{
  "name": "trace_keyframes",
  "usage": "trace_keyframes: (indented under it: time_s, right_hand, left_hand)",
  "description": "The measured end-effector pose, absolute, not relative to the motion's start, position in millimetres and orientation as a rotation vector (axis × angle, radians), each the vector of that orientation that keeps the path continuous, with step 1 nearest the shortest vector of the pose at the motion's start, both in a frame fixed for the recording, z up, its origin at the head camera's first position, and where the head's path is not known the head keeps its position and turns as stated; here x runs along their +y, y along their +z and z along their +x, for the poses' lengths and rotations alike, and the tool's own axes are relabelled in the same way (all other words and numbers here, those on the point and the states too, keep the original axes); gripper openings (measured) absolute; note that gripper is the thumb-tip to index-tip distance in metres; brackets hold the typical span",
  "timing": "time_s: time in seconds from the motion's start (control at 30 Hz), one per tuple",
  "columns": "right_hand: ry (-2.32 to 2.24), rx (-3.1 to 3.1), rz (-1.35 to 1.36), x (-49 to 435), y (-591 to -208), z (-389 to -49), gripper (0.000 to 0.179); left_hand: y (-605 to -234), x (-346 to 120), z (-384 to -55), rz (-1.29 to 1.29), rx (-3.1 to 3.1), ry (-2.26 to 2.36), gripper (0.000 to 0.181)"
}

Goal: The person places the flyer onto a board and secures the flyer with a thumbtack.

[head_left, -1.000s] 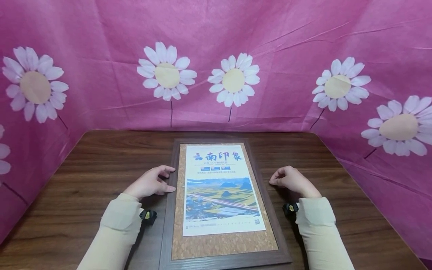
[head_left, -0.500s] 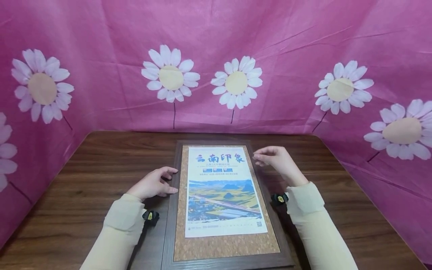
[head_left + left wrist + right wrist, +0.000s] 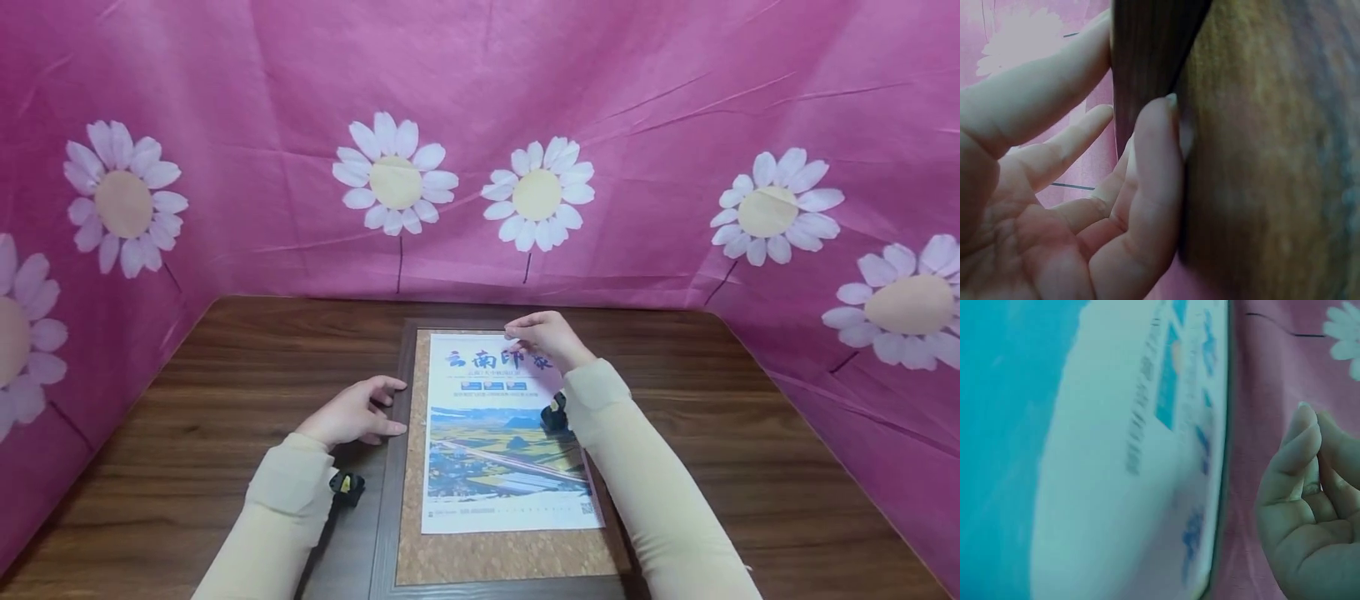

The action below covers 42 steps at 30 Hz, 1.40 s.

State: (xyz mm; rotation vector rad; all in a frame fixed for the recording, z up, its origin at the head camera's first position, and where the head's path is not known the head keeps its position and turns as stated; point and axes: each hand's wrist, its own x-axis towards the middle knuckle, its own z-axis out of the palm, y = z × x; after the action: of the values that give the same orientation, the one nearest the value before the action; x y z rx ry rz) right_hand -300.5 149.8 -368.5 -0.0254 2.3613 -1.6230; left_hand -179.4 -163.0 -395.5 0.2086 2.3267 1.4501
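A printed poster with a landscape picture lies on a framed cork board in the head view. My left hand is at the board's left side, its thumb and fingertips touching the brown frame's edge. The left wrist view shows the fingers loosely spread along that edge. Above the poster's top edge is my right hand, thumb and index fingertips pressed together. In the right wrist view the right hand is apart from the poster, and no object shows between the fingertips.
The board lies on a dark wood-grain table. A pink cloth with white daisies hangs behind and at both sides. A small black camera sits on each wrist, the right one above the poster.
My right hand has lifted from the table at the board's right and moved leftward over the poster's top. The left hand stays at the frame. The whole head view has shifted slightly.
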Motion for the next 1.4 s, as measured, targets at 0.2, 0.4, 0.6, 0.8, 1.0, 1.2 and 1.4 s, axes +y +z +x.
trace_keyframes:
  time_s: [0.2, 0.4, 0.6, 0.8, 1.0, 1.2, 1.4]
  right_hand:
    - [-1.590, 2.260, 0.010, 137.0, -379.5, -310.5, 0.030]
    - [-1.600, 2.183, 0.155, 127.5, -384.1, -317.7, 0.023]
    - [-1.572, 2.208, 0.257, 119.5, -383.3, -319.5, 0.019]
    - [-1.491, 2.292, 0.308, 112.0, -383.4, -322.3, 0.012]
    - [-1.459, 2.327, 0.312, 107.4, -383.6, -322.7, 0.010]
    - [-1.466, 2.315, 0.320, 107.5, -387.8, -325.4, 0.006]
    - [-1.442, 2.321, 0.322, 108.8, -386.9, -326.5, 0.007]
  left_hand:
    - [-395.2, -163.2, -179.5, 0.195, 2.316, 1.458, 0.066]
    - [-394.8, -163.5, -181.5, 0.205, 2.312, 1.461, 0.066]
    - [-394.8, -162.3, -183.9, 0.204, 2.313, 1.449, 0.066]
    - [-394.4, -162.4, -185.7, 0.206, 2.334, 1.423, 0.065]
    - [-394.9, -163.2, -185.4, 0.225, 2.325, 1.431, 0.065]
    - [-394.3, -164.4, -185.7, 0.220, 2.324, 1.433, 0.066]
    - [-395.8, -164.0, -187.4, 0.216, 2.312, 1.438, 0.067]
